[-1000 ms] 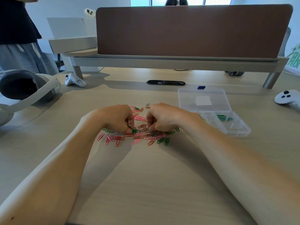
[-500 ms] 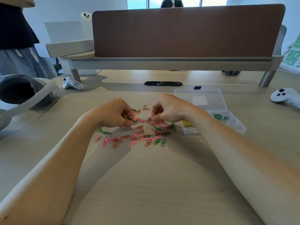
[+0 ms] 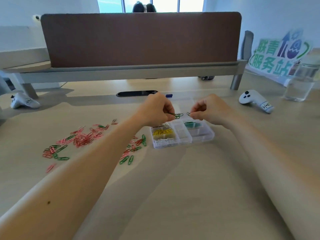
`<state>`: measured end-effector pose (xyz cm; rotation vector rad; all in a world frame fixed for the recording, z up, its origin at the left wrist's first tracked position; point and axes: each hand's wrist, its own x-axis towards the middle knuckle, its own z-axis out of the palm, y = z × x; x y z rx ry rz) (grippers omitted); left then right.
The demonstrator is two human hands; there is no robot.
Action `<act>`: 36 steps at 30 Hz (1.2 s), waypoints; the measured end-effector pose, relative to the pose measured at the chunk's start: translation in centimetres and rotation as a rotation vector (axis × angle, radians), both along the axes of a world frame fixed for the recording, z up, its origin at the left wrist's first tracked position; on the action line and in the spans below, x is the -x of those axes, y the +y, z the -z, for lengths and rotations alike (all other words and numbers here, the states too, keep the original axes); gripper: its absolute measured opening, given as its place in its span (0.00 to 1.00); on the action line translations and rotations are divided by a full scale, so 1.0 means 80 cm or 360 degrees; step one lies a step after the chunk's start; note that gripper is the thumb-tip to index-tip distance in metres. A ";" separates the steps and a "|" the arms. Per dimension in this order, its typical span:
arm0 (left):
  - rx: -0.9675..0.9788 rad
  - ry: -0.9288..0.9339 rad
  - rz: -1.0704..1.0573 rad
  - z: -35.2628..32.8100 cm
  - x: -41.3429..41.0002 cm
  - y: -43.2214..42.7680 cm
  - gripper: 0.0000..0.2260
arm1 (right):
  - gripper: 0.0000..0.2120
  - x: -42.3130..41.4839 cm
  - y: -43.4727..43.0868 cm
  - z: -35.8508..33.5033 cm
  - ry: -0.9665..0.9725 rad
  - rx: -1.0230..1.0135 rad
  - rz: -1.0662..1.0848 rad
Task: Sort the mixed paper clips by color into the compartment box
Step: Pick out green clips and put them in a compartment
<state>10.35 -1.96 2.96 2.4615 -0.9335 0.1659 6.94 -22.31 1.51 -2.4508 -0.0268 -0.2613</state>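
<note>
Bright daylight comes from the far windows (image 3: 166, 4), blown out white. Soft forearm shadows lie on the tabletop (image 3: 173, 205). Wide-angle bending bows the edges; the sign (image 3: 277, 56) and glass (image 3: 301, 82) at far right smear, and the left paper clips (image 3: 83, 137) look soft.

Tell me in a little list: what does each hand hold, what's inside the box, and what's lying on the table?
Left hand: fingers pinch green clips above the compartment box
Right hand: fingers pinch a single clip, colour hard to tell
Box, left side: yellow clips and silvery clips
Box, far right: sorted green clips
Table: loose pile of pink and green clips, left of the box
</note>
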 end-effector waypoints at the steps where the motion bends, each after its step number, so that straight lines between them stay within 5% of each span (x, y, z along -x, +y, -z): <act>1: 0.0000 -0.0012 0.0000 0.003 -0.003 -0.014 0.03 | 0.03 -0.001 -0.007 0.003 -0.0020 -0.0002 0.0028; 14: -0.0099 -0.0004 0.0001 0.030 -0.028 -0.084 0.09 | 0.06 -0.006 -0.024 0.027 0.0019 -0.0049 0.0134; 25: 0.0037 -0.0053 0.0013 0.015 -0.020 -0.022 0.05 | 0.05 -0.001 -0.022 0.022 0.0042 -0.0018 0.0162; 31: -0.0056 -0.0043 -0.0148 0.012 -0.014 0.064 0.01 | 0.04 0.007 0.028 -0.004 -0.0157 0.0087 -0.0107; 36: -0.0172 0.0106 -0.0237 0.023 -0.002 0.120 0.03 | 0.06 0.001 0.103 -0.010 0.0055 0.0341 -0.0522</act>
